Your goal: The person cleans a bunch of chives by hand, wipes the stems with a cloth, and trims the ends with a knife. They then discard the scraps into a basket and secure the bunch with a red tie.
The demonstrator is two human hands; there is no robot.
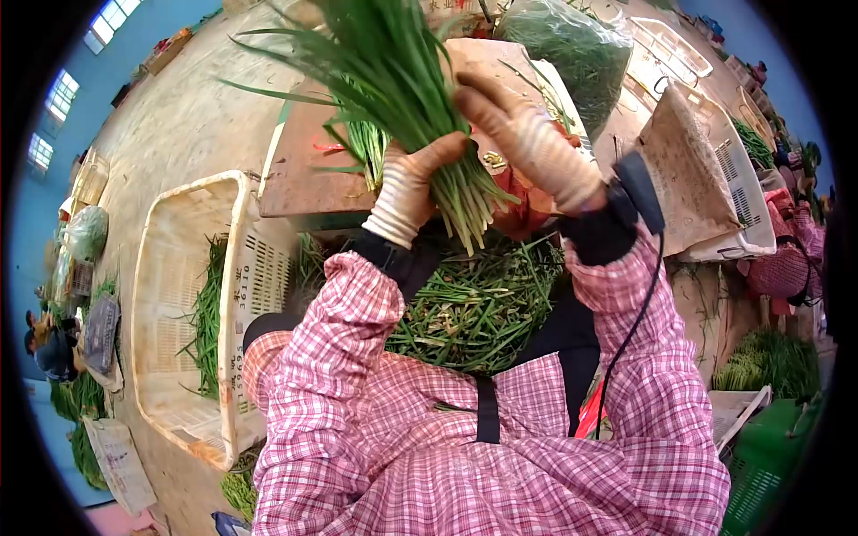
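My gloved left hand (416, 183) grips a large bunch of long green stalks (384, 71), whose pale ends point down toward my lap and whose leaves fan up and to the left. At the right side of the bunch is my gloved right hand (527, 134), fingers stretched out against or just beside the leaves. Beneath both hands lies a heap of loose green leaves and trimmings (483, 313). A smaller bunch (365, 143) rests on the brown board (304, 170) behind my left hand.
A white plastic crate (188, 214) with some greens stands on the left. At the right are a cloth-draped crate (688, 170) and a green crate (769, 460). A clear bag of greens (567, 54) sits beyond the board. A person (782, 259) is at far right, another (54, 348) far left.
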